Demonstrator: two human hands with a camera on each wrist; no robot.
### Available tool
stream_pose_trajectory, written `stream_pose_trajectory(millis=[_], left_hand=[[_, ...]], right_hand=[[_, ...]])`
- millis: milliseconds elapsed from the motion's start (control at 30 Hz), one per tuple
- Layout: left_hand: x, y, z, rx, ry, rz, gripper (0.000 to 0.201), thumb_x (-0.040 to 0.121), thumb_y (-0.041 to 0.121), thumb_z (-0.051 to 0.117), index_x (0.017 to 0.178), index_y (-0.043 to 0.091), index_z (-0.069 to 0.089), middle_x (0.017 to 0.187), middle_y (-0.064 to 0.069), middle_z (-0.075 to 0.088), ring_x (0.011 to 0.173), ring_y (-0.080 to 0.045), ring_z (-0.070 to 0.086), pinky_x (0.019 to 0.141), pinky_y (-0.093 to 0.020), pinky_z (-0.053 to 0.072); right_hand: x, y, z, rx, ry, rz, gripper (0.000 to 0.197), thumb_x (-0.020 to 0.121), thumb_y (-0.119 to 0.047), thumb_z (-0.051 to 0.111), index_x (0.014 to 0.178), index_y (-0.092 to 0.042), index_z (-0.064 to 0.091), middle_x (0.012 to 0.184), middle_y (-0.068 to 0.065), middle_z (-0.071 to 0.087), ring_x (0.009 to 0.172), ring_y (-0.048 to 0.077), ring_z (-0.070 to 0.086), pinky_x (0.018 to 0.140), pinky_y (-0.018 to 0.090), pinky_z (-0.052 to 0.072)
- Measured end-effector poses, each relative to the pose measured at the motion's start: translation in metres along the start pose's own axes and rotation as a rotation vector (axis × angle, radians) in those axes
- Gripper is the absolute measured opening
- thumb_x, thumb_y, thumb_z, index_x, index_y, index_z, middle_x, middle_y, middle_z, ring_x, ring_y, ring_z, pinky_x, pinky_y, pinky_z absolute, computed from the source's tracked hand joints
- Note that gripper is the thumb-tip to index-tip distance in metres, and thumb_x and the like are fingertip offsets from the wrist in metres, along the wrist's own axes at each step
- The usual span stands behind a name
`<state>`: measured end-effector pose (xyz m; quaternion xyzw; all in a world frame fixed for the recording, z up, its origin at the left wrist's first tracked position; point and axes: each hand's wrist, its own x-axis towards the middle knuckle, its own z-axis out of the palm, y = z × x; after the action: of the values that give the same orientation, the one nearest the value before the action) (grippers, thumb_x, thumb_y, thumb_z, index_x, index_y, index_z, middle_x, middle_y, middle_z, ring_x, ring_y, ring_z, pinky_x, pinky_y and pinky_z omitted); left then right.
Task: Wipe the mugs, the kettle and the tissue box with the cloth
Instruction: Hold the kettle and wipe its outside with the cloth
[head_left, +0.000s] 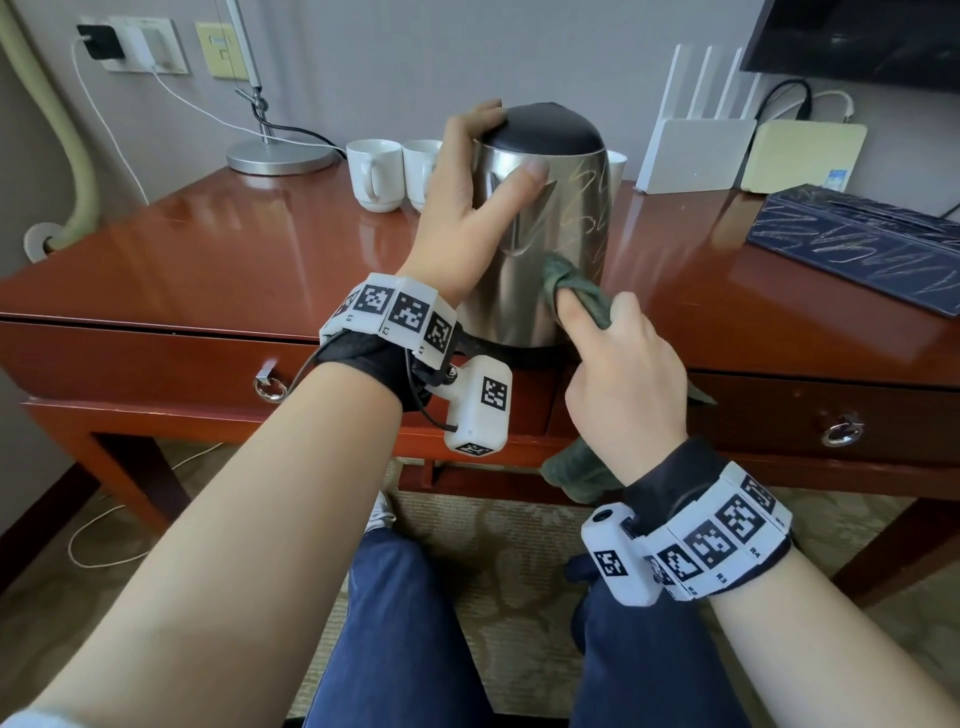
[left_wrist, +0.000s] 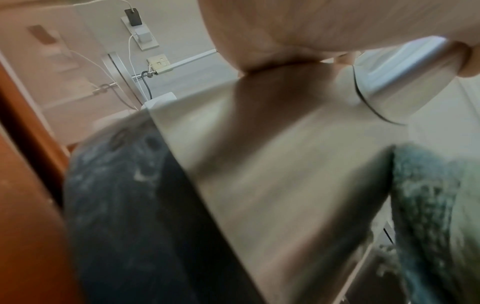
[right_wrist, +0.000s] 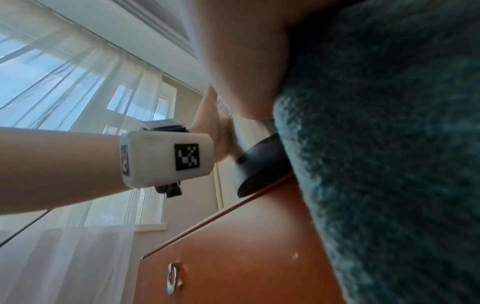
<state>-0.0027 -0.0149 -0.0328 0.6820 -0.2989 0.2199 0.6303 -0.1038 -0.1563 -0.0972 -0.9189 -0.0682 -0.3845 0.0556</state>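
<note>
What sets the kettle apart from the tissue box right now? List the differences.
The kettle is shiny steel and stands upright near the desk's front edge; the tissue box is dark blue and lies flat at the right. The left hand steadies the kettle while the right hand presses the cloth on it; nothing touches the tissue box. Both bear scribbled marks.

A glossy reddish-brown worktop (head_left: 197, 249) with two ring-pull drawers (head_left: 156, 364) stands against a grey wall. At its far left rests the round metal base of a desk lamp (head_left: 280, 156). On the far right, a white router (head_left: 693, 156) with upright antennas stands just beside a pale yellow box (head_left: 802, 156). A wall socket panel (head_left: 140, 44) at far left holds a black charger (head_left: 101, 41), its white cable (head_left: 104, 130) trailing down. Patterned carpet (head_left: 509, 545) covers the floor below.
</note>
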Motion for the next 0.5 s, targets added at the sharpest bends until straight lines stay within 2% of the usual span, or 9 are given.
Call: stream_pose_trajectory(millis=[167,267,433,500], left_hand=[[0.001,0.000,0.000,-0.003,-0.005,-0.003,0.053,0.081,0.048,0.055,0.124,0.021,0.040,0.133,0.008,0.043,0.116,0.025,0.036,0.101,-0.005,0.028],[0.000,0.000,0.001,-0.011,0.009,0.006,0.053,0.081,0.047,0.055,0.124,0.020,0.041,0.135,0.003,0.044,0.118,0.022,0.037,0.102,-0.006,0.028],[0.000,0.000,0.002,-0.031,0.009,0.008,0.051,0.080,0.046,0.056,0.122,0.021,0.041,0.135,0.001,0.044,0.116,0.023,0.039,0.102,-0.007,0.030],[0.000,0.000,0.002,-0.037,0.013,0.007,0.051,0.080,0.046,0.057,0.122,0.022,0.042,0.135,0.001,0.044,0.118,0.020,0.039,0.103,-0.008,0.030]], right_hand=[[-0.012,-0.006,0.008,-0.007,-0.066,-0.047,0.064,0.063,0.010,0.063,0.122,-0.015,0.061,0.077,0.012,0.041,0.056,0.029,0.043,0.050,0.028,0.027],[0.000,-0.005,0.004,-0.001,-0.019,-0.052,0.064,0.064,0.009,0.060,0.124,-0.014,0.060,0.078,0.013,0.042,0.057,0.031,0.044,0.050,0.029,0.029],[0.012,0.003,-0.001,0.067,0.038,0.050,0.064,0.067,0.010,0.057,0.127,-0.013,0.053,0.082,0.009,0.034,0.060,0.023,0.034,0.046,0.029,0.035],[0.005,0.004,0.003,0.085,0.020,0.073,0.065,0.067,0.011,0.057,0.127,-0.012,0.053,0.082,0.006,0.030,0.060,0.021,0.032,0.047,0.028,0.032]])
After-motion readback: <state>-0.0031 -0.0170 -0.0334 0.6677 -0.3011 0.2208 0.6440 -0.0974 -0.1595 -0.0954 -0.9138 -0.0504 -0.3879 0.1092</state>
